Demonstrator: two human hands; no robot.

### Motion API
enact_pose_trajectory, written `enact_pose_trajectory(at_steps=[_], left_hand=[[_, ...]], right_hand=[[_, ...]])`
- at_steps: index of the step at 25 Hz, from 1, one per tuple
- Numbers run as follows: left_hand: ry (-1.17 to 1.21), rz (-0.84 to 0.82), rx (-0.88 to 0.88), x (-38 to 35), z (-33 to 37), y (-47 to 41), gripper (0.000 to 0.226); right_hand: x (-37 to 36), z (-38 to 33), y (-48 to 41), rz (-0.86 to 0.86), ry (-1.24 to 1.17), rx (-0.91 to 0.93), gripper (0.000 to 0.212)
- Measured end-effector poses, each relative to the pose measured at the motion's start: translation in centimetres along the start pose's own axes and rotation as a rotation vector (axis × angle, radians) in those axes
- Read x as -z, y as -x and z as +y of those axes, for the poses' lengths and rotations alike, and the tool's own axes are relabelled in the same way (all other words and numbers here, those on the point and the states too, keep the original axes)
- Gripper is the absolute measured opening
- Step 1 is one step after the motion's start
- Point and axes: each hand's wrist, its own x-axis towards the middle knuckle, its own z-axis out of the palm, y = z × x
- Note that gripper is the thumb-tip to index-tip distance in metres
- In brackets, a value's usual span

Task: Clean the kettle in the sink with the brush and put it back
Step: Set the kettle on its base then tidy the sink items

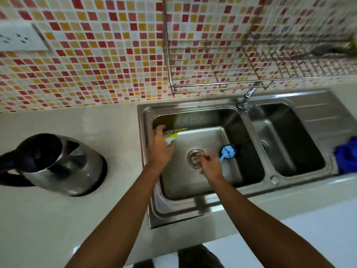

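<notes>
A steel kettle (58, 161) with a black handle and lid stands on its base on the counter, left of the sink (193, 192). My left hand (158, 149) reaches into the left basin and grips a yellow packet (172, 134) at the basin's left wall. My right hand (209, 165) hovers over the drain (194, 158) with fingers loosely curled and nothing in it. Just right of that hand, a blue brush (228, 151) lies on the basin floor.
A tap (246, 98) rises behind the divider between the two basins. A wire dish rack (251, 78) hangs on the tiled wall above. A blue cloth (346, 155) lies at the right edge. A wall socket (19, 37) is at upper left.
</notes>
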Motion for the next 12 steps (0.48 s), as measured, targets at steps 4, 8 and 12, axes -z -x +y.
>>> enact_pose_trajectory(at_steps=[4, 8, 12], left_hand=[[-0.086, -0.012, 0.16, -6.3, -3.4, -7.1, 0.086], [-0.161, -0.017, 0.087, -8.8, -6.6, -9.3, 0.046], [-0.179, 0.064, -0.055, -8.8, -5.0, -7.5, 0.031]], right_hand=[[4.0, 5.6, -9.0, 0.046, 0.144, -0.137, 0.02], [4.8, 8.3, -13.8, 0.092, 0.213, -0.224, 0.057], [4.2, 10.7, -16.6, 0.043, 0.191, -0.285, 0.062]])
